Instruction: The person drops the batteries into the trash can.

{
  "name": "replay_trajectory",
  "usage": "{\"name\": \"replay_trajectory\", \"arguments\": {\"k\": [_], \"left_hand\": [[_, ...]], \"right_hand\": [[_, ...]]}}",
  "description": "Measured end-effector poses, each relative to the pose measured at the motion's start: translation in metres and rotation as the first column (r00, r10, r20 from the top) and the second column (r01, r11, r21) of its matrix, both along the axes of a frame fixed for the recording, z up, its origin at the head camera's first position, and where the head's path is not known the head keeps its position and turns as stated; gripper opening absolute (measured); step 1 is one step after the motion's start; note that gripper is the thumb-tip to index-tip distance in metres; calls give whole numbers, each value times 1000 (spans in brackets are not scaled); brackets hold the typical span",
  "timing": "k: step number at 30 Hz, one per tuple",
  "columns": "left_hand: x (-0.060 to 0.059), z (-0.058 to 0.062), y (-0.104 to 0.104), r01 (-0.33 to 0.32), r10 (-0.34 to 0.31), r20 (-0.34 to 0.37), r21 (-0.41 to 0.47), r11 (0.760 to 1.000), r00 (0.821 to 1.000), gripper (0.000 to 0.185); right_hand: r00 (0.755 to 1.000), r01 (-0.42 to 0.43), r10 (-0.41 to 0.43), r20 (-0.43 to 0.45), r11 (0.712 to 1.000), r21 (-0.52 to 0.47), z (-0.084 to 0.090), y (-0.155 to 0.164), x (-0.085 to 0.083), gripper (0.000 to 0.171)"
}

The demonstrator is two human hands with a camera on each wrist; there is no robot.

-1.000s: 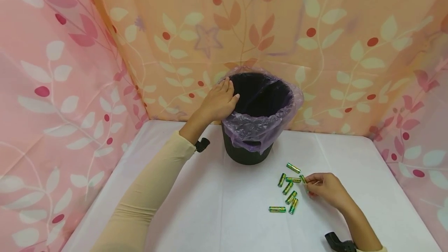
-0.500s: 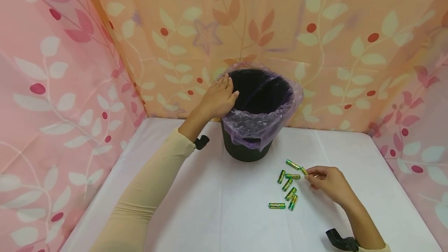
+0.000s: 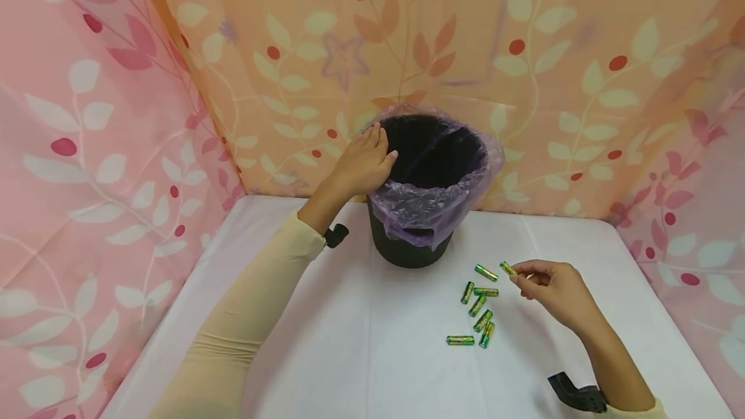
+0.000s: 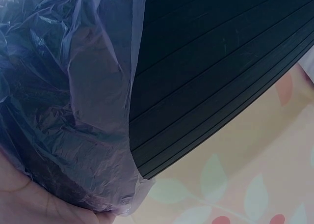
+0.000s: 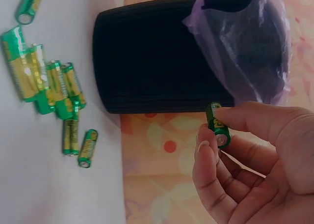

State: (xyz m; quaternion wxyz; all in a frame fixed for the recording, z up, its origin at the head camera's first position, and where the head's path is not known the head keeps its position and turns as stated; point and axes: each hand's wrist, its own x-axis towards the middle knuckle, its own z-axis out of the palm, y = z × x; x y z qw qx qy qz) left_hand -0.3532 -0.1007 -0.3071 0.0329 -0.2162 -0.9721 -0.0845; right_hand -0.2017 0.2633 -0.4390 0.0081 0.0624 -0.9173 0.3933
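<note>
Landmark: black bin (image 3: 412,247), ribbed wall, upright at back-centre of white table (image 3: 349,354), close to the curtain backdrop.
Bin liner: purple plastic bag (image 3: 416,209) folded over the rim, hanging partway down the outside; crinkled, translucent in L-wrist view (image 4: 73,111).
L hand (image 3: 362,165): rests on bin's left rim over the liner, thumb hooked toward the inside, fingers laid along the edge. Grips rim + liner, no other item in it. L-wrist view shows only palm edge (image 4: 29,204) under the plastic.
L sleeve: cream, long (image 3: 244,315); runs from bottom-left up to the bin. Black wrist-cam mount at cuff.
R hand (image 3: 553,290): front-right of bin, lifted off the table. Thumb + forefinger pinch one held battery (image 3: 508,268); other fingers curled loosely under.
Held battery: green/gold, AA-type, clear of the table, pointing roughly toward the bin. R-wrist view: battery (image 5: 217,125) clamped betw. thumb tip and finger, end cap facing cam.
Loose batteries (image 3: 478,306): approx. 6, same green/gold type, lying flat on table in front-right of bin, just left of R hand. Cluster loose, some touching, one apart on the near-left side (image 3: 460,340). Also seen in R-wrist view (image 5: 46,84), beside bin's base.
Backdrop: leaf-print curtains (image 3: 105,115), pink at the sides, orange behind the bin.
</note>
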Motion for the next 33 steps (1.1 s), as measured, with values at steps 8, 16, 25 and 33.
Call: {"name": "replay_trajectory", "arguments": {"k": [8,16,25,33], "left_hand": [[0,-3,-1,-8,8,-1,13,1000,1000,67],[0,-2,0,-7,8,-28,9,1000,1000,66],[0,-3,0,-9,9,-8,4,1000,1000,67],[1,-2,0,-8,8,-5,5,1000,1000,67]], "right_hand": [[996,-31,33,-85,999,27,27,-7,0,28],[983,-76,80,-166,997,32,57,-16,-4,25],[963,-104,114,-243,993,56,85,-26,-8,19],[933,-129,157,-323,986,106,107,-33,-12,15]]}}
